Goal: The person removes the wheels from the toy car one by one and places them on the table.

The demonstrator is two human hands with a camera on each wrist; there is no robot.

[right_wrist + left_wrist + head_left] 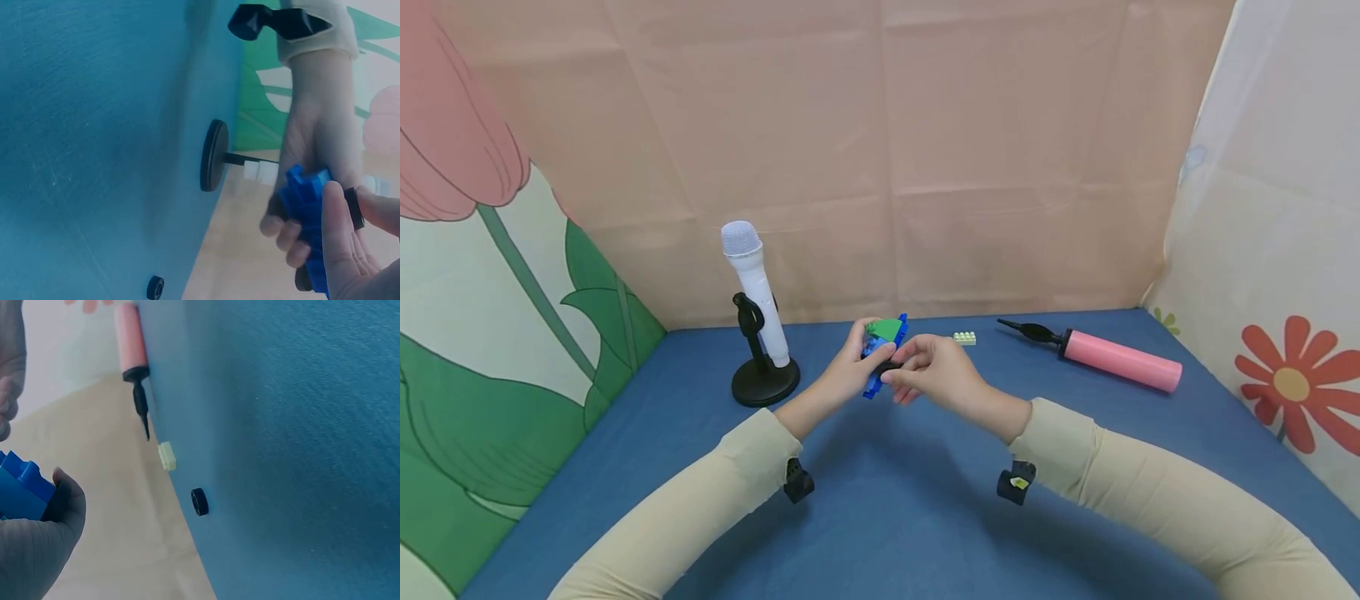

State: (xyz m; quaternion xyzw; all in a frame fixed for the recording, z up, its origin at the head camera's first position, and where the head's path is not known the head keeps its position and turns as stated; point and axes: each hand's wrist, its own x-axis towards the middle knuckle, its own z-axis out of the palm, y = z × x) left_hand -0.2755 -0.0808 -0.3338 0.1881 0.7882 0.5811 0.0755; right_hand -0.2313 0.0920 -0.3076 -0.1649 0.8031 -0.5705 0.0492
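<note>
My left hand grips a blue toy car body made of building blocks, with a green piece on its top. A black wheel is pinched between the thumb and a finger of my right hand, close against the car's side. Whether that wheel is fixed to the car I cannot tell. Another dark wheel shows at the car's lower end in the right wrist view. In the left wrist view, a loose black wheel stands on the blue table.
A pale yellow studded block lies behind my right hand. Farther right is a pink hand pump with a black nozzle. To the left, a white microphone leans in a black stand. A beige cloth hangs behind the table.
</note>
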